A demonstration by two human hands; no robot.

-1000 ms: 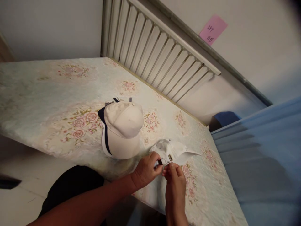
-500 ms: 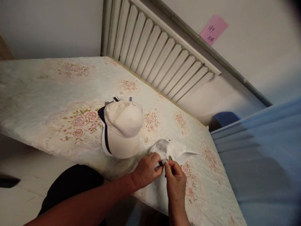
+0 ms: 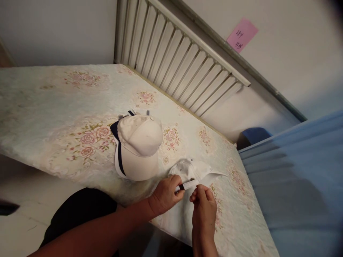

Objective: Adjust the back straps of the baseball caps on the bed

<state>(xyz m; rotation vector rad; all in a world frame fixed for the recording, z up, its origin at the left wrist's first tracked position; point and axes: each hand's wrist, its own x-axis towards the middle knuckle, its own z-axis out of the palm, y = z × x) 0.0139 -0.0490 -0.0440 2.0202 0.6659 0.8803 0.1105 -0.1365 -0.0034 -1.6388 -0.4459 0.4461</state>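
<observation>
A white cap [image 3: 202, 169] lies on its side on the bed or table cover, its brim pointing right. Its white strap [image 3: 190, 184] runs taut between my two hands, with a dark piece at the left end. My left hand [image 3: 166, 193] is closed on the strap near that dark piece. Between thumb and fingers, my right hand [image 3: 205, 205] pinches the other end of the strap. A small brass-coloured buckle shows just above the strap. Left of my hands sits a stack of caps [image 3: 140, 142], a cream one on top with navy and white brims beneath.
The flowered cover [image 3: 88, 96] spreads across the whole surface. Behind it stands a white radiator [image 3: 182, 60] against the wall, with a pink note [image 3: 242, 34] above. A blue curtain [image 3: 300, 171] hangs along the right edge, near a dark blue object [image 3: 253, 137].
My right hand has moved right, away from my left, and a longer length of the white strap now shows between them. The stacked caps are unmoved.
</observation>
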